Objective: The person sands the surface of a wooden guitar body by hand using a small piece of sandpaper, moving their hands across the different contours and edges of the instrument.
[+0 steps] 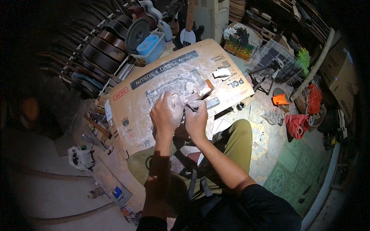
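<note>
My left hand, dusted white, is closed around the near end of a pale, dusty wooden piece with a brown far end. Close beside it on the right, my right hand pinches a thin grey folded sheet that looks like sandpaper, against or just next to the wood. My fingers hide where the two meet. A small grey block lies just past my right fingertips. Under both hands is a flat cardboard sheet smeared with pale dust. Crumpled white paper rests on its far right part.
Several guitars stand in a row at the far left, beside a blue tub. A wire cage stands at the far right. Nearer on the right lie an orange object and a red bag. A board lies at the left.
</note>
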Available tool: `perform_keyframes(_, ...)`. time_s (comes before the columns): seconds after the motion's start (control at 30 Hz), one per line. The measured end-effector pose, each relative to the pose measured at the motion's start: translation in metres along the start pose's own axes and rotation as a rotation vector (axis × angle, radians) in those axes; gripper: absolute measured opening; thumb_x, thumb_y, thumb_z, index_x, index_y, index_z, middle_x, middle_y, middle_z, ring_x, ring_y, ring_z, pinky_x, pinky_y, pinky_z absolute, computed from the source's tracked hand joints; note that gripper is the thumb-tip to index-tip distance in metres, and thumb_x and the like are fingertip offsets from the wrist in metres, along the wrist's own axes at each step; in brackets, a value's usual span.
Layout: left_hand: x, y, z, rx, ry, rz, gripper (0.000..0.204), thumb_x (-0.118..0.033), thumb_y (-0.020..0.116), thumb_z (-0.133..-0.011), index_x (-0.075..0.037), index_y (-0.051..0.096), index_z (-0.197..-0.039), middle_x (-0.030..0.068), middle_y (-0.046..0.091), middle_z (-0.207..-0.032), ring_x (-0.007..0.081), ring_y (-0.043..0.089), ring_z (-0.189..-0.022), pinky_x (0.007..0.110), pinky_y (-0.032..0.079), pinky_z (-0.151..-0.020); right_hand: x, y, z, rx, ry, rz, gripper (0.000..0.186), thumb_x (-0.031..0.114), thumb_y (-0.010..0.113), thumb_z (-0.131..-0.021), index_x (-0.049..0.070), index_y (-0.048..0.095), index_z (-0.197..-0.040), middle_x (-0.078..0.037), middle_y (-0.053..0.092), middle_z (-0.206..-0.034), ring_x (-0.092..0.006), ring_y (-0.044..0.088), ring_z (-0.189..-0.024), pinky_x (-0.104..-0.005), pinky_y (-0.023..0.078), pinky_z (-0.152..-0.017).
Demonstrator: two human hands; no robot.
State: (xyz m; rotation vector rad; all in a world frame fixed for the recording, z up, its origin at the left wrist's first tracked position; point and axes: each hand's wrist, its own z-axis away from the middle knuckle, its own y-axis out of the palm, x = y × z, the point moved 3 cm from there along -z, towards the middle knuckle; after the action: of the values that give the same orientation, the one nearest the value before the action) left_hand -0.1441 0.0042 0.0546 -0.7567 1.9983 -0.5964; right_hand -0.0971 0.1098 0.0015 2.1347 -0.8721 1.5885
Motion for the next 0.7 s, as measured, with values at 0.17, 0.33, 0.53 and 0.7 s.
perform_keyframes(0.17, 0.000, 0.000, -0.001, 0.008, -0.007, -0.041, 0.017, -0.018, 0.065, -0.089, -0.012, 0.069, -0.104, 0.0158, 0.071, -0.098, 0.0419, 0.068, -0.086, 0.048, 0.054, -0.075, -0.007, 0.001, -0.006, -0.081, -0.044, -0.004, 0.019, -0.001, 0.070, -0.088, -0.001, 0.054, -0.097, -0.018, 0.065, -0.093, -0.0267, 0.064, -0.086, -0.0365, 0.052, -0.080)
perform_keyframes(0.33, 0.003, -0.005, 0.001, -0.022, -0.001, -0.071, 0.017, -0.017, 0.065, -0.088, -0.011, 0.069, -0.103, 0.0166, 0.071, -0.096, 0.0420, 0.067, -0.086, 0.048, 0.053, -0.074, -0.004, -0.012, -0.022, 0.040, 0.232, -0.064, 0.017, -0.001, 0.067, -0.087, -0.001, 0.055, -0.099, -0.019, 0.063, -0.097, -0.0314, 0.065, -0.095, -0.0410, 0.050, -0.085)
perform_keyframes(0.53, -0.011, -0.003, 0.016, -0.009, 0.041, -0.043, 0.016, -0.016, 0.064, -0.089, -0.008, 0.068, -0.102, 0.0171, 0.070, -0.093, 0.0422, 0.067, -0.087, 0.049, 0.053, -0.073, 0.005, -0.028, -0.026, 0.227, -0.012, 0.100, 0.014, -0.002, 0.064, -0.085, 0.000, 0.056, -0.096, -0.021, 0.061, -0.095, -0.0394, 0.062, -0.091, -0.0447, 0.049, -0.082)
perform_keyframes(0.7, -0.012, -0.003, 0.027, -0.020, 0.016, -0.033, 0.012, -0.015, 0.062, -0.089, -0.010, 0.068, -0.099, 0.0160, 0.070, -0.093, 0.0417, 0.066, -0.086, 0.049, 0.052, -0.074, 0.012, -0.033, -0.014, 0.256, -0.045, 0.079, 0.018, 0.003, 0.071, -0.085, -0.002, 0.056, -0.095, -0.018, 0.062, -0.088, -0.0332, 0.063, -0.084, -0.0394, 0.050, -0.076)
